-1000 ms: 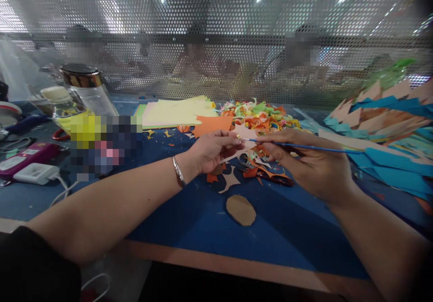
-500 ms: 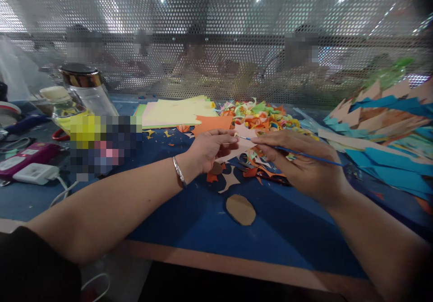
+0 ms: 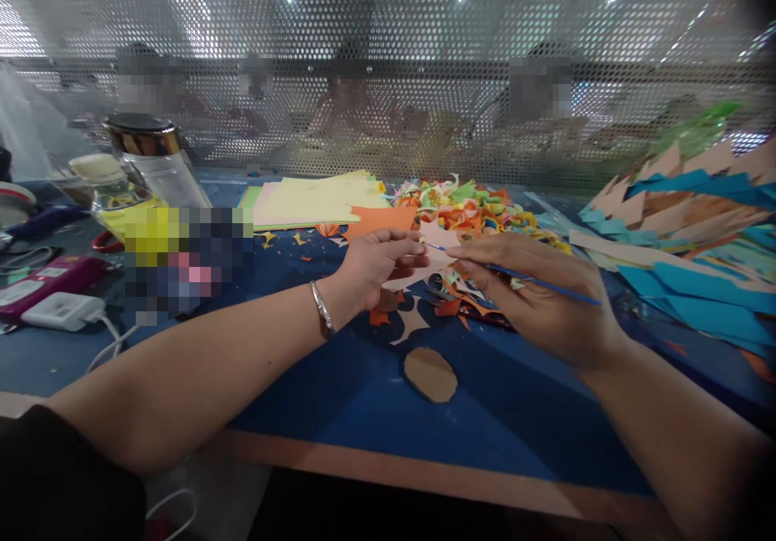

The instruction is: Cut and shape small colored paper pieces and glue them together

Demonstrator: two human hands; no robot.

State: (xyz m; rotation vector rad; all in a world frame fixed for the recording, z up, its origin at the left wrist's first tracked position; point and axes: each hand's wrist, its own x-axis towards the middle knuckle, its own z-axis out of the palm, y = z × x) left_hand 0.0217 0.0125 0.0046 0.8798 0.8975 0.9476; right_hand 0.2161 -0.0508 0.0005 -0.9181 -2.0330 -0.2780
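My right hand is closed around a thin paintbrush with a blue handle. Its metal end and tip point left and meet the fingertips of my left hand. The thumb and forefinger of that left hand are pinched together, and whatever sits between them is too small to make out. Beyond and below the fingertips lies a pale pink sheet of paper. Nearer to me, an oval piece of brown cardboard lies flat on the blue tabletop. A smaller brown piece shows just under my left hand.
Paper stacks and a heap of colourful paper scraps lie behind my hands. Scissors are partly covered by scraps. Blue and peach cut paper fills the right side. Bottles and a charger stand left; a perforated metal screen rises behind.
The brush handle has turned a little in my right hand, its back end now lower and further left. My left hand stays nearly still.
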